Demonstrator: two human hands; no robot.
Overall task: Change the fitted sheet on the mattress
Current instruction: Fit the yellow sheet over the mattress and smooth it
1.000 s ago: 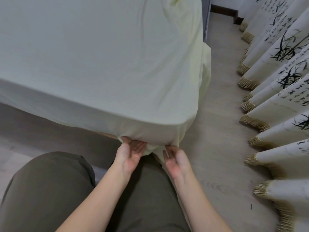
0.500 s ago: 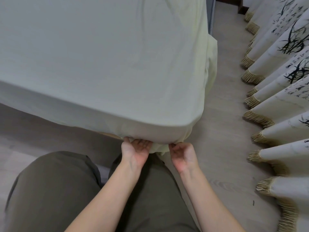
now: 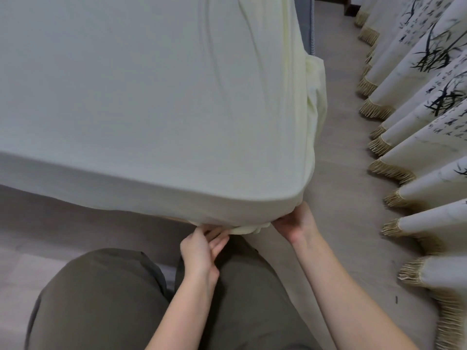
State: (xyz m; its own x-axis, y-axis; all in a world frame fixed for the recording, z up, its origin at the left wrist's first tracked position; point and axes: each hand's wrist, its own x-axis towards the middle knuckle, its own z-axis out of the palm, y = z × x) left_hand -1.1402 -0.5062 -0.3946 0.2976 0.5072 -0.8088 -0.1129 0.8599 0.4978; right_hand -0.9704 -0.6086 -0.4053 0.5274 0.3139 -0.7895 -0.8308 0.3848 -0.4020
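A pale yellow fitted sheet [image 3: 151,97] covers the mattress, stretched over its near right corner. A bunched fold of the sheet's hem [image 3: 249,229] hangs under that corner. My left hand [image 3: 202,246] sits just below the corner, its fingers curled at the hem on the left of the bunch. My right hand [image 3: 294,221] grips the hem on the right side, with the fingertips hidden under the mattress edge. A strip of grey mattress side [image 3: 307,26] shows uncovered at the far right.
Cream curtains [image 3: 417,122] with black bamboo print and tan fringe hang along the right. A strip of light wooden floor [image 3: 341,173] runs between bed and curtains. My knees in olive trousers [image 3: 101,299] are right below the corner.
My right hand has moved right and up around the corner, pulling the hem with it. My left hand has dropped slightly. The sheet lies tighter over the corner.
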